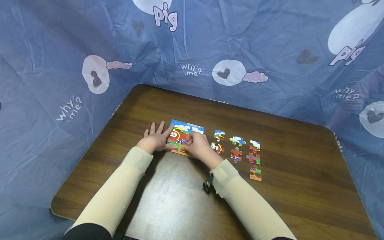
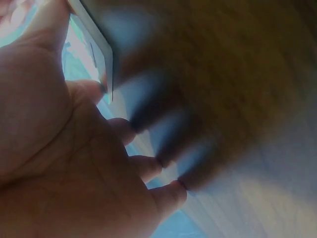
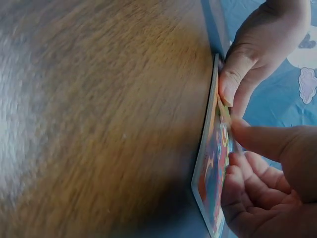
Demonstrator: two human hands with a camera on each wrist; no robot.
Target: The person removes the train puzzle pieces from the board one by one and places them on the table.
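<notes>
A puzzle board (image 1: 187, 127) with a bright cartoon picture lies on the table, seen nearly edge-on in the right wrist view. My left hand (image 1: 154, 140) is spread at its left side. The left thumb rests on the board's lower part, and the forefinger reaches its left edge. Over the lower right of the board, my right hand (image 1: 200, 148) has its fingers curled and thumb down, pinching a small puzzle piece (image 3: 225, 113) close to the picture. That piece is mostly hidden by the fingers; its tilted edge shows near the left thumb in the right wrist view.
Several loose puzzle pieces lie in columns right of the board, among them a cloud piece (image 1: 238, 140), a red piece (image 1: 236, 154) and a green-and-orange corner piece (image 1: 255, 174). The wooden table (image 1: 300, 173) has rounded corners. A blue printed cloth (image 1: 192, 43) hangs behind it.
</notes>
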